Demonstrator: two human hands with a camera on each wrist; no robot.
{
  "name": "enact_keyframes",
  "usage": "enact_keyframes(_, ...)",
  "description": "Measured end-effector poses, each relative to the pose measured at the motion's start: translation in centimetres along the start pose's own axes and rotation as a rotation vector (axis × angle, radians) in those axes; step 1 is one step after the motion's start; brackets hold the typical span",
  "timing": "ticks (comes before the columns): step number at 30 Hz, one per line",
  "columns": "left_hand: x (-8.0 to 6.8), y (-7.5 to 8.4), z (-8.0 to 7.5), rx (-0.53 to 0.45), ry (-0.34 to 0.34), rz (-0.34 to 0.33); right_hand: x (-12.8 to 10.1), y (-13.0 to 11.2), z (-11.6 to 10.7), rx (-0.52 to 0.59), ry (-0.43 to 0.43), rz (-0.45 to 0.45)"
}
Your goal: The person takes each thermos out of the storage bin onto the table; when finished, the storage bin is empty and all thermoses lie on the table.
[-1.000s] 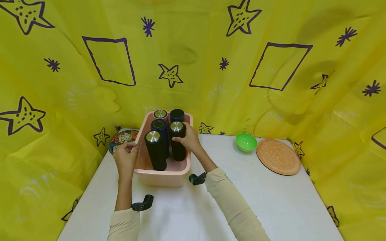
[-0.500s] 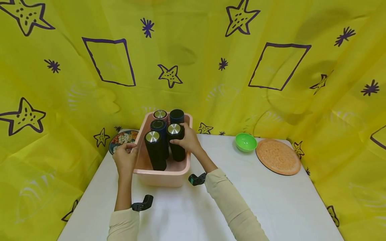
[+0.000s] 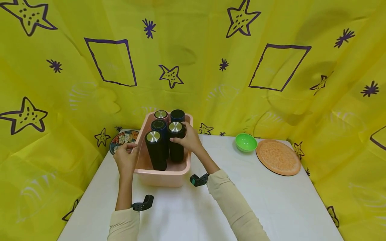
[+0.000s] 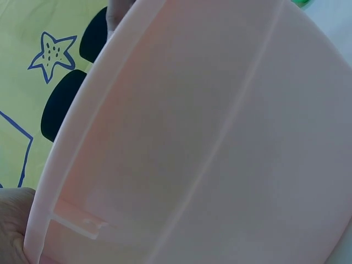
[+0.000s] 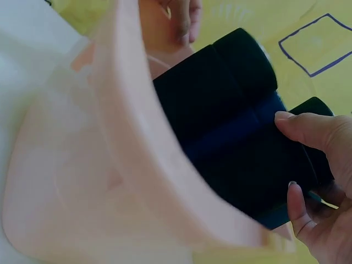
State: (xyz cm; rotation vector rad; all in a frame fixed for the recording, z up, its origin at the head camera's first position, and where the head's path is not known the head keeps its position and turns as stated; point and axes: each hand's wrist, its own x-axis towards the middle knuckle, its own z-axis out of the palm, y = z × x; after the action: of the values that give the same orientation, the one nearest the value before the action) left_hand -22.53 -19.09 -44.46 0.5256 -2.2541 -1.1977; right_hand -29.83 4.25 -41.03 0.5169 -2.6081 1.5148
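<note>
A pink plastic tub (image 3: 161, 181) stands on the table with several tall insulated bottles upright in it. My right hand (image 3: 191, 138) grips a black bottle (image 3: 176, 152) with a silver lid near its top, thumb on one side and fingers on the other. Beside it, at the tub's front, is another black bottle (image 3: 156, 155) with a shiny lid. Behind them stand a dark blue bottle (image 3: 158, 125), a pink bottle (image 3: 161, 115) and a dark-capped bottle (image 3: 178, 115). My left hand (image 3: 125, 160) pinches the tub's left rim; in the left wrist view, fingers (image 4: 15, 223) show at that rim.
Back left, a round patterned board (image 3: 116, 142) lies partly behind the left hand. A green bowl (image 3: 246, 142) and a round orange-brown board (image 3: 278, 157) lie to the right on the white table (image 3: 286, 207). Yellow printed curtains (image 3: 208, 100) enclose the table.
The black bottle in my right hand has shifted slightly left inside the tub, closer to the other black bottle, after its top leaned left briefly. My left hand stays on the rim.
</note>
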Motion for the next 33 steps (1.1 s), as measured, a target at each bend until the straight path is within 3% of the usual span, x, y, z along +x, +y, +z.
enact_keyframes(8, -0.3, 0.0, -0.1, -0.001, 0.000, -0.004, -0.4, -1.4, -1.2, 0.044, 0.010, -0.026)
enact_keyframes(21, -0.3, 0.0, -0.1, -0.011, -0.007, -0.013, -0.4, -5.5, -5.3, 0.185, 0.151, -0.166)
enact_keyframes(33, 0.0, 0.1, 0.0, -0.009, -0.017, -0.015, -0.7, -8.2, -9.3, 0.288, 0.248, -0.211)
